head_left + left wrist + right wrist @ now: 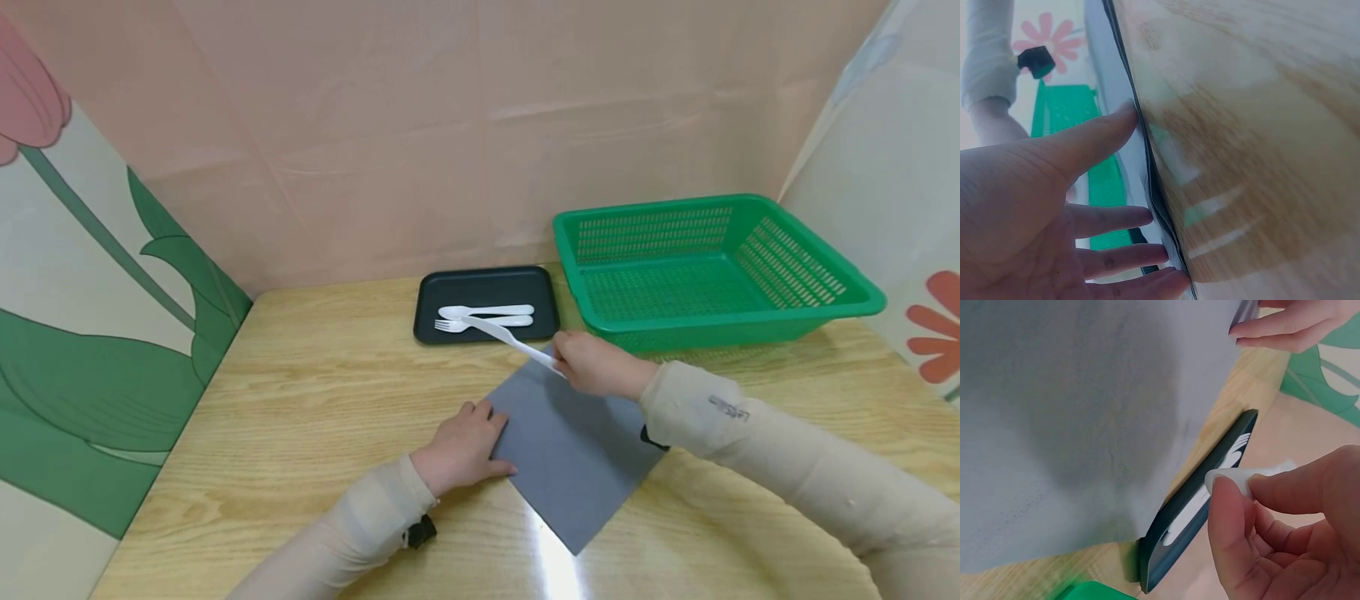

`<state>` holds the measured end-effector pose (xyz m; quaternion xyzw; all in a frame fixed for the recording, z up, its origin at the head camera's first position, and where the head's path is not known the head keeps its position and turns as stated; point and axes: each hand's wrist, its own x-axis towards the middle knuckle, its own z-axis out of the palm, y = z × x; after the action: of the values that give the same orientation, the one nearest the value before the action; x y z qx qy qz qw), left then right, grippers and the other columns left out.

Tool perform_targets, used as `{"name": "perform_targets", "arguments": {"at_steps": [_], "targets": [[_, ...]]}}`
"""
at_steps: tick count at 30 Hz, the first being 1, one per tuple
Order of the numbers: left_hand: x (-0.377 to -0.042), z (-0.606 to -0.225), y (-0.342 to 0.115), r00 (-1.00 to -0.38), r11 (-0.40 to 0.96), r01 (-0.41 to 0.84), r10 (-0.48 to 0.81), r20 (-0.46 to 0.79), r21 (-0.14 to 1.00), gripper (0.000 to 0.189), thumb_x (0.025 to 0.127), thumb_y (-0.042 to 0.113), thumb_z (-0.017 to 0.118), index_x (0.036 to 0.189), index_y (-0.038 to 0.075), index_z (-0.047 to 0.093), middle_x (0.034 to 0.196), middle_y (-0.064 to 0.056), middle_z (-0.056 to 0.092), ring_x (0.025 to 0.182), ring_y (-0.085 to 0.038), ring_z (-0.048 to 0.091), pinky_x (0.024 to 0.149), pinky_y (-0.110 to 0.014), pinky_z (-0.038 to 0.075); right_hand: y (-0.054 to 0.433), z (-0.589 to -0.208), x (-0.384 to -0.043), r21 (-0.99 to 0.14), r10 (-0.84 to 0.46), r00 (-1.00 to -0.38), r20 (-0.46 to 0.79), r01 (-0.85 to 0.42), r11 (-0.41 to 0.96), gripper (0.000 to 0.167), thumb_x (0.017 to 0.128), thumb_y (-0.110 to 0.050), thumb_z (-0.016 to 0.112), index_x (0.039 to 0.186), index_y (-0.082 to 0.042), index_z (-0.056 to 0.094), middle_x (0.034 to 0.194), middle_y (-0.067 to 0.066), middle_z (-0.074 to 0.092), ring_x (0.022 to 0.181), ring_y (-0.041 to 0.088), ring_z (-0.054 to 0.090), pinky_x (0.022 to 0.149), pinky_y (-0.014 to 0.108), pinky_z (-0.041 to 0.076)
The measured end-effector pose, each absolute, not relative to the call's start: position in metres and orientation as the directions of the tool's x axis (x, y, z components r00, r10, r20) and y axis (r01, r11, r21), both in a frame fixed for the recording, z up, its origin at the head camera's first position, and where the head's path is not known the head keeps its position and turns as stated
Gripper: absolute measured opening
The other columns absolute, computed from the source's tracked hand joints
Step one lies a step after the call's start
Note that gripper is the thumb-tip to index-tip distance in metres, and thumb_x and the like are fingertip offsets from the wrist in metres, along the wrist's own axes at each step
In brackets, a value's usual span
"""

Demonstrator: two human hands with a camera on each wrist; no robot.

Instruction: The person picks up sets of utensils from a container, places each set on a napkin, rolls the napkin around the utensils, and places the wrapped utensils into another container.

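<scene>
Between thumb and fingers, my right hand (600,364) pinches the handle of a white plastic knife (517,342). The knife is held above the far corner of a grey cloth (573,454), its blade pointing left over a black tray (487,287). On that tray lie a white spoon (487,311) and a white fork (483,322), side by side. My left hand (463,448) rests at the cloth's left edge with fingers spread. In the left wrist view the thumb (1100,139) and fingertips touch the layered edge of the cloth (1150,169).
A green plastic basket (712,321) stands at the back right, close to the tray. Under everything is a wood-grain table (315,383). A pink sheet (360,142) hangs behind it, and flower-printed panels (97,383) border the sides.
</scene>
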<state>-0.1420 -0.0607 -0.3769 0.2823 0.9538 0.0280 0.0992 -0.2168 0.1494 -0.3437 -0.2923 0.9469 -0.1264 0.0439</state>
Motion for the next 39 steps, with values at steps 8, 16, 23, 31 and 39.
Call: {"name": "perform_targets", "arguments": {"at_steps": [8,16,23,31,39], "targets": [[-0.142,-0.378,-0.061,-0.823,0.84,0.533,0.543,-0.17,0.104,0.07,0.08,0.052,0.067,0.13,0.005,0.052,0.121,-0.013,0.054,0.105,-0.024,0.052,0.08,-0.035,0.051,0.152,-0.347,-0.215,-0.283,-0.553,-0.833,-0.02,-0.526,0.802,0.006,0.089,-0.004,0.056,0.083,-0.002,0.054,0.07,0.007,0.056,0.06,0.015,0.051,0.053,0.026,0.042],[-0.141,-0.377,-0.062,-0.825,0.84,0.529,0.542,-0.16,0.117,0.068,0.079,0.05,0.067,0.128,0.005,0.053,0.118,-0.012,0.055,0.102,-0.023,0.052,0.078,-0.034,0.05,0.156,-0.348,-0.211,-0.296,-0.569,-0.822,0.023,-0.549,0.781,0.007,0.088,-0.002,0.057,0.082,-0.001,0.054,0.068,0.007,0.056,0.058,0.014,0.051,0.051,0.025,0.042],[-0.141,-0.377,-0.061,-0.827,0.842,0.527,0.54,-0.158,0.116,0.068,0.079,0.051,0.068,0.128,0.005,0.053,0.118,-0.011,0.055,0.102,-0.023,0.052,0.077,-0.033,0.05,0.159,-0.35,-0.206,-0.301,-0.586,-0.808,0.065,-0.576,0.76,0.008,0.087,0.0,0.057,0.08,-0.001,0.053,0.067,0.007,0.056,0.057,0.014,0.05,0.05,0.024,0.042],[-0.14,-0.377,-0.062,-0.826,0.84,0.531,0.543,-0.153,0.116,0.068,0.079,0.05,0.068,0.128,0.005,0.053,0.117,-0.011,0.055,0.101,-0.023,0.052,0.076,-0.034,0.05,0.159,-0.348,-0.203,-0.318,-0.565,-0.825,0.035,-0.545,0.776,0.009,0.087,-0.001,0.057,0.079,-0.002,0.054,0.067,0.006,0.056,0.057,0.014,0.05,0.05,0.024,0.042],[-0.14,-0.376,-0.062,-0.823,0.838,0.533,0.546,-0.155,0.119,0.067,0.08,0.049,0.068,0.128,0.005,0.053,0.117,-0.011,0.055,0.102,-0.024,0.053,0.078,-0.034,0.05,0.159,-0.348,-0.201,-0.333,-0.562,-0.827,0.022,-0.536,0.776,0.01,0.087,-0.001,0.057,0.077,-0.002,0.053,0.066,0.007,0.056,0.056,0.013,0.051,0.05,0.024,0.042]]}}
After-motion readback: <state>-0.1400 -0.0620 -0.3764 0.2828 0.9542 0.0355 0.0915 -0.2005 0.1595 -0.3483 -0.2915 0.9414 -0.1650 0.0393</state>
